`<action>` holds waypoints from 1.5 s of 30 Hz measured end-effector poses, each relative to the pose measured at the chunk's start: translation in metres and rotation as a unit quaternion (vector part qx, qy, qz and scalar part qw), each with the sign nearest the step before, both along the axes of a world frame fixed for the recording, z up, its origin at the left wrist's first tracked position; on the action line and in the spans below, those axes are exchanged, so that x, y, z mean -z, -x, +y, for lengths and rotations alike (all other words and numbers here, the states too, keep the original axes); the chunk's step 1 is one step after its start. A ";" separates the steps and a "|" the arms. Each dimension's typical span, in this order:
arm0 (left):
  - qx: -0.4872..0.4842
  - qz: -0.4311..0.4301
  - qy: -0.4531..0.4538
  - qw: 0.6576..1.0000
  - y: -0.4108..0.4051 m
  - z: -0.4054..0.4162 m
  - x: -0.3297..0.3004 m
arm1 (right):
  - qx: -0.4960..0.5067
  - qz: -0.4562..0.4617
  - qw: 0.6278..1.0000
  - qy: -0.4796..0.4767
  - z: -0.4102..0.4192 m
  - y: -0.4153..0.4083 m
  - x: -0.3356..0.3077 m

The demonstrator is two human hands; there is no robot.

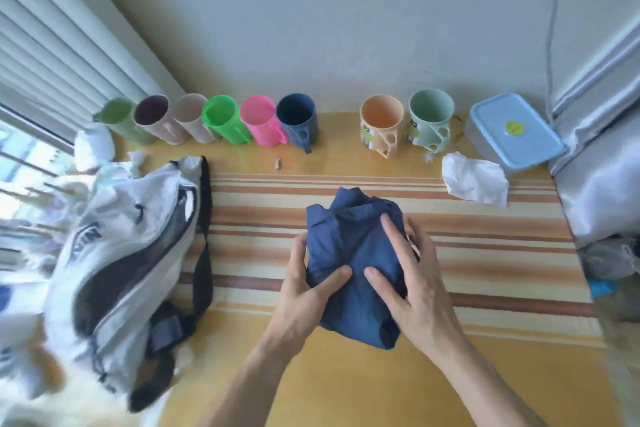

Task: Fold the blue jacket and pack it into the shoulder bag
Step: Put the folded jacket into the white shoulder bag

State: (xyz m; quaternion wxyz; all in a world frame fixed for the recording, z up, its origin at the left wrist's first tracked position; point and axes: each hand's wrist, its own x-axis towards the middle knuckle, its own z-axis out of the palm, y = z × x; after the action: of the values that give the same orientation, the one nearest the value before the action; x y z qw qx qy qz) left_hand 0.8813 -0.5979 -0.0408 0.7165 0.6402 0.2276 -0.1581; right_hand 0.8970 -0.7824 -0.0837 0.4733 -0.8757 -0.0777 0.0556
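The blue jacket (349, 236) is a compact folded bundle in the middle of the striped cloth (485, 253). My left hand (304, 288) grips its left side, thumb on top and fingers tucked along the edge. My right hand (412, 274) presses on its right side, fingers spread over the fabric and wrapped round the far edge. The white and dark shoulder bag (114, 253) lies to the left, apart from the jacket, its dark strap (204, 253) trailing along its right side.
A row of coloured plastic cups (263, 121) lines the wall at the back. A lidded blue container (516, 130) and crumpled white tissue (474, 180) sit at the back right. Pale fabric (602, 191) borders the right edge, window blinds (52, 55) the left.
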 end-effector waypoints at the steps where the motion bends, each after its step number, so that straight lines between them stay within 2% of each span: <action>1: -0.014 -0.006 -0.001 1.000 0.004 0.026 -0.011 | 0.005 0.036 0.998 -0.048 0.026 -0.002 -0.008; 3: -0.045 -0.025 -0.009 0.999 0.011 0.075 -0.032 | -0.004 0.083 0.984 -0.156 0.081 -0.006 -0.022; 5: -0.067 -0.045 -0.048 0.996 0.015 0.121 -0.046 | -0.026 0.147 0.955 -0.258 0.137 -0.008 -0.036; 7: -0.074 -0.074 -0.122 0.987 0.018 0.163 -0.053 | -0.025 0.187 0.938 -0.290 0.189 -0.007 -0.047; 8: -0.069 -0.081 -0.192 0.975 0.019 0.183 -0.055 | -0.013 0.185 0.941 -0.281 0.210 -0.006 -0.046; 10: -0.059 -0.090 -0.395 0.912 0.023 0.220 -0.052 | 0.021 0.181 0.947 -0.263 0.242 -0.004 -0.039; 12: -0.061 -0.110 -0.528 0.840 0.029 0.259 -0.044 | 0.067 0.182 0.950 -0.243 0.261 -0.004 -0.040; 14: -0.001 -0.064 -0.653 0.755 0.032 0.303 -0.021 | 0.102 0.169 0.956 -0.218 0.276 -0.010 -0.047; 16: 0.140 0.044 -0.718 0.681 0.034 0.337 0.000 | 0.095 0.153 0.962 -0.207 0.292 -0.016 -0.055; 18: 0.239 0.084 -0.711 0.656 0.037 0.360 0.015 | 0.079 0.132 0.972 -0.176 0.317 -0.022 -0.060; 20: 0.236 0.068 -0.705 0.665 0.037 0.371 0.008 | 0.060 0.111 0.983 -0.130 0.343 -0.023 -0.058; 23: 0.150 0.065 -0.663 0.731 0.032 0.388 -0.007 | 0.025 0.093 0.995 -0.040 0.377 -0.016 -0.046; 26: 0.085 0.013 -0.599 0.796 0.030 0.401 -0.024 | 0.003 0.155 0.988 0.022 0.403 -0.004 -0.027; 28: 0.088 -0.024 -0.585 0.806 0.033 0.402 -0.029 | 0.003 0.196 0.980 0.014 0.422 0.001 -0.015; 31: 0.142 -0.089 -0.582 0.796 0.042 0.396 -0.026 | 0.012 0.214 0.975 -0.059 0.454 -0.005 -0.005; 33: 0.161 -0.128 -0.545 0.813 0.048 0.395 -0.017 | 0.007 0.241 0.966 -0.096 0.476 -0.014 0.001; 36: 0.171 -0.153 -0.482 0.846 0.051 0.398 -0.001 | -0.080 0.287 0.954 -0.020 0.499 -0.023 0.021; 38: 0.184 -0.142 -0.478 0.847 0.055 0.399 0.016 | -0.136 0.304 0.941 0.062 0.500 -0.022 0.025; 40: 0.188 -0.118 -0.473 0.853 0.060 0.399 0.033 | -0.157 0.252 0.950 0.096 0.486 -0.017 0.021; 43: 0.181 -0.049 -0.383 0.904 0.070 0.400 0.045 | -0.136 0.104 0.978 0.123 0.448 0.014 0.007; 45: 0.175 -0.058 -0.334 0.924 0.086 0.398 0.043 | -0.178 -0.005 0.976 0.130 0.427 0.051 -0.003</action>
State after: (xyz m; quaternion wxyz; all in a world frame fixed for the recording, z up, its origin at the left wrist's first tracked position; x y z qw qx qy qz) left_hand 0.7956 -0.1996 -0.0841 0.4339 0.8801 0.1095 -0.1584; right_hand 0.8464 -0.3550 -0.0809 0.3378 -0.9021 -0.2265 0.1439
